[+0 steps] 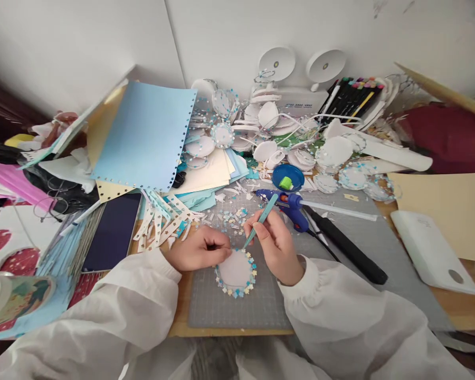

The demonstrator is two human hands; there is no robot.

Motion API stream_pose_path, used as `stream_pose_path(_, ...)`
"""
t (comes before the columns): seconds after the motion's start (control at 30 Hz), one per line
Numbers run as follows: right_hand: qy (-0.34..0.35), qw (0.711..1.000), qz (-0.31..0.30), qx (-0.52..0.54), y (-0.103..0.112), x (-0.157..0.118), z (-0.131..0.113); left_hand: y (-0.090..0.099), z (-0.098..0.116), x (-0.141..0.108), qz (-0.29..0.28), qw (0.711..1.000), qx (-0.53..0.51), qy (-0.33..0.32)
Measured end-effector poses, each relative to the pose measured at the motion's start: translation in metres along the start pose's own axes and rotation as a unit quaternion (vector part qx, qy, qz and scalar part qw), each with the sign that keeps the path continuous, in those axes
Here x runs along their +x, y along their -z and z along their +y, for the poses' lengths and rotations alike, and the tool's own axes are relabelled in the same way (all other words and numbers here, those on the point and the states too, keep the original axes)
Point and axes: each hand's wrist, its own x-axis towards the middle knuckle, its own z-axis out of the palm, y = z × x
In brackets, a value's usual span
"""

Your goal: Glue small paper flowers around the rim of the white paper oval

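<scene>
A white paper disc lies on the grey cutting mat, its rim ringed with small blue, white and cream stars. My left hand is closed at the disc's upper left edge, thumb and fingers pinching the rim. In my right hand is a pair of teal tweezers, held like a pen, tips down at the disc's top edge. Whether a star sits between the tips is too small to tell. Loose paper stars and scraps are scattered just beyond my hands.
A blue glue gun with a glue stick lies right of my right hand, near a black rod-like tool. Star-punched strips and a dark phone are at left. Decorated discs crowd the back, beside a blue lid.
</scene>
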Motion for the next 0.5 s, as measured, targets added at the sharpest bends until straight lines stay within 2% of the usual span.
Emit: stream_pose_path(0.5, -0.002, 1.0, -0.015, -0.002, 0.0004, -0.0001, 0.0017, -0.0002, 0.0007, -0.0007, -0.005, 1.0, -0.008, 0.002)
